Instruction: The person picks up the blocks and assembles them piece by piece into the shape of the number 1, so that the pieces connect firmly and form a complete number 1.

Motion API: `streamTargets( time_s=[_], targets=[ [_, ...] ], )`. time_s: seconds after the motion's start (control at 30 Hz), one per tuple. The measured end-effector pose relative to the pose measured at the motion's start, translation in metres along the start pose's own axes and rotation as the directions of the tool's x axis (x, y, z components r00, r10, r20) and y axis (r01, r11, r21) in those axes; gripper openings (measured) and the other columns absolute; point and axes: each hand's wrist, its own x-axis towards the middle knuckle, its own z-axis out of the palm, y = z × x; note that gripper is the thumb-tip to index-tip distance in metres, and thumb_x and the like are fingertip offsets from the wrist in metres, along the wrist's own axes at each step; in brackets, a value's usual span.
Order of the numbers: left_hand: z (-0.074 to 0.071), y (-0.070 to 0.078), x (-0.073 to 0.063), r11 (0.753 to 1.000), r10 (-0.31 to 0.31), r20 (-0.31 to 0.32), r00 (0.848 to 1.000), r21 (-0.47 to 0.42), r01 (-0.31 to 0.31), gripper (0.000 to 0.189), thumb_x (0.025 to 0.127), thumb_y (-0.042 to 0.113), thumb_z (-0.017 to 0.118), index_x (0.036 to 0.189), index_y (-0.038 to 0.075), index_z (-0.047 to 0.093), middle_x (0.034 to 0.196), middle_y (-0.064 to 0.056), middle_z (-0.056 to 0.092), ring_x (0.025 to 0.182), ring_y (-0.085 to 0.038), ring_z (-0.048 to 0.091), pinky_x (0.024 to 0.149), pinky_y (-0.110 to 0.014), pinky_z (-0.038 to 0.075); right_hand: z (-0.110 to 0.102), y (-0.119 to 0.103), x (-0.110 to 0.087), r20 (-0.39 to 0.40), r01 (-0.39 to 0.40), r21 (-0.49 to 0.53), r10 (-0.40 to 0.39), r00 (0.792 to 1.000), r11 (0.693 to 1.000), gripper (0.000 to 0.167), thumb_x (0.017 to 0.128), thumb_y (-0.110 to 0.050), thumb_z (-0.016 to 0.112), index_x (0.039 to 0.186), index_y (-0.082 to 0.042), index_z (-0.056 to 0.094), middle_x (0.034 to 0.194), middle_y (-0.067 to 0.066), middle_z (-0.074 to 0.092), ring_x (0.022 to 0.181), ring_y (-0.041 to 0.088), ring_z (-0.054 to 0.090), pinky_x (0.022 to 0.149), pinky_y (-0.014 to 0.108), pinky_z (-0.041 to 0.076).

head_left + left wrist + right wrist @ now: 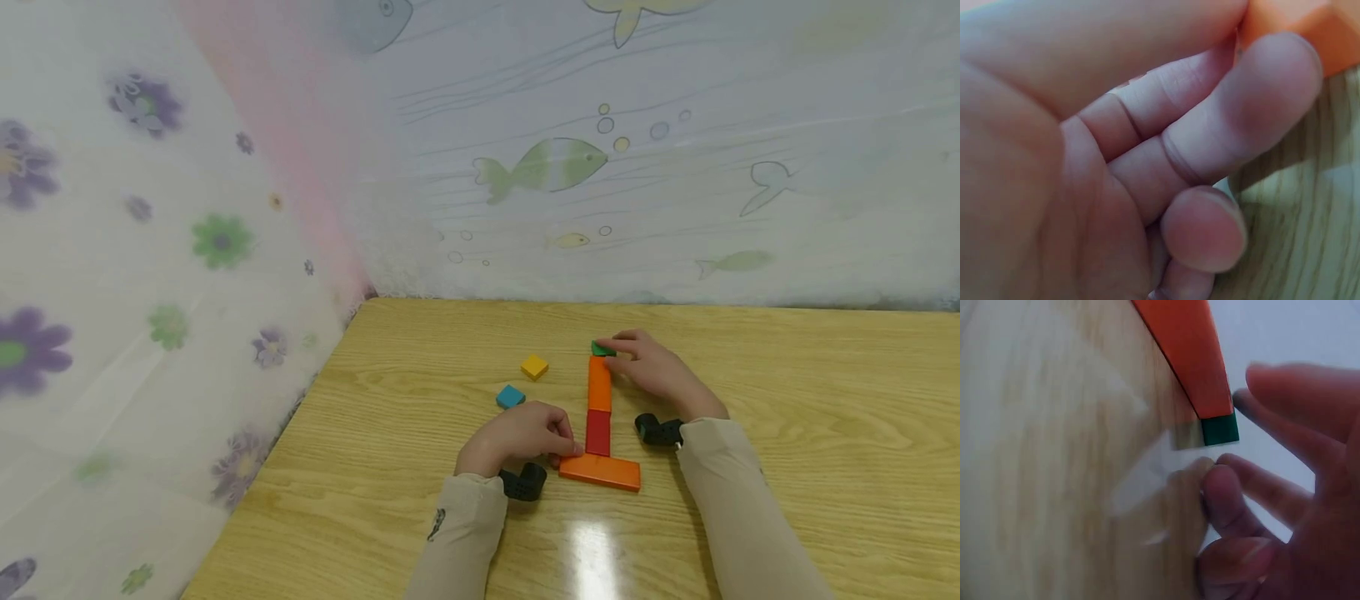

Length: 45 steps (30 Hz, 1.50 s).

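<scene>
Flat blocks lie in an upside-down T on the table. At its near end is a crosswise orange block [600,472]. A red block [597,433], a second orange block [599,383] and a small green block [602,349] run away from it in a line. My left hand [528,433] pinches the left end of the crosswise orange block with thumb and bent fingers; in the left wrist view that block [1335,37] shows behind a fingertip. My right hand [656,367] is at the far end, loosely bent fingers beside the green block [1220,429], thumb near the lengthwise orange block's side.
A yellow block [535,367] and a blue block [511,397] lie left of the line, the blue one just beyond my left hand. Black wrist cameras sit at my left wrist [525,482] and right wrist [658,430]. Patterned walls border the table's [847,400] back and left edges.
</scene>
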Motion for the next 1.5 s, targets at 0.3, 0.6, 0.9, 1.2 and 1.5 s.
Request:
streamTargets(
  time_s=[0.3,0.6,0.9,1.2,1.5],
  targets=[
    [0.0001,-0.0016,0.0026,1.0,0.011,0.003,1.0,-0.001,-0.011,0.015,0.082,0.027,0.065,0.074,0.015,0.061,0.067,0.001,0.061,0.061,-0.012,0.058,0.058,-0.024,0.045,-0.0042,-0.009,-0.003,0.013,-0.02,-0.083,0.021,1.0,0.996,0.045,0.095,-0.031,0.043,0.133,-0.009,0.042,0.137,0.025,0.026,0.122,0.045,0.027,0.094,0.057,0.023],
    [0.0004,-0.0013,0.0026,1.0,0.006,0.008,1.0,0.0,-0.006,0.015,0.083,0.027,0.064,0.074,0.015,0.061,0.067,0.001,0.061,0.061,-0.012,0.057,0.058,-0.024,0.045,-0.0037,-0.0022,-0.0052,0.006,-0.031,-0.01,0.031,1.0,0.999,0.048,0.093,-0.035,0.044,0.134,-0.01,0.041,0.132,0.024,0.026,0.114,0.041,0.035,0.09,0.056,0.028],
    [0.0007,-0.0011,0.0023,1.0,0.006,0.0,1.0,0.03,-0.006,0.017,0.082,0.029,0.064,0.074,0.015,0.061,0.066,0.001,0.06,0.061,-0.012,0.057,0.058,-0.024,0.043,-0.0045,-0.0029,-0.0074,-0.001,-0.012,0.025,0.012,1.0,1.0,0.046,0.094,-0.033,0.044,0.132,-0.007,0.044,0.133,0.021,0.03,0.119,0.04,0.032,0.094,0.055,0.026],
    [0.001,-0.0027,0.0025,0.999,0.014,-0.002,1.0,0.038,-0.014,0.017,0.082,0.03,0.064,0.073,0.016,0.061,0.065,0.002,0.061,0.061,-0.012,0.057,0.058,-0.024,0.042,-0.0041,-0.0023,-0.0087,-0.004,-0.006,0.049,0.006,1.0,0.999,0.046,0.093,-0.035,0.045,0.13,-0.007,0.046,0.133,0.02,0.031,0.12,0.04,0.031,0.094,0.055,0.025],
    [0.0009,-0.0023,0.0016,1.0,0.008,-0.002,1.0,0.025,-0.008,0.017,0.082,0.029,0.064,0.073,0.015,0.061,0.065,0.001,0.061,0.061,-0.012,0.057,0.057,-0.024,0.043,-0.0042,-0.0023,-0.0095,-0.002,-0.003,0.069,0.003,1.0,0.998,0.044,0.094,-0.032,0.045,0.13,-0.007,0.047,0.134,0.019,0.031,0.121,0.04,0.03,0.095,0.055,0.024]
  ],
)
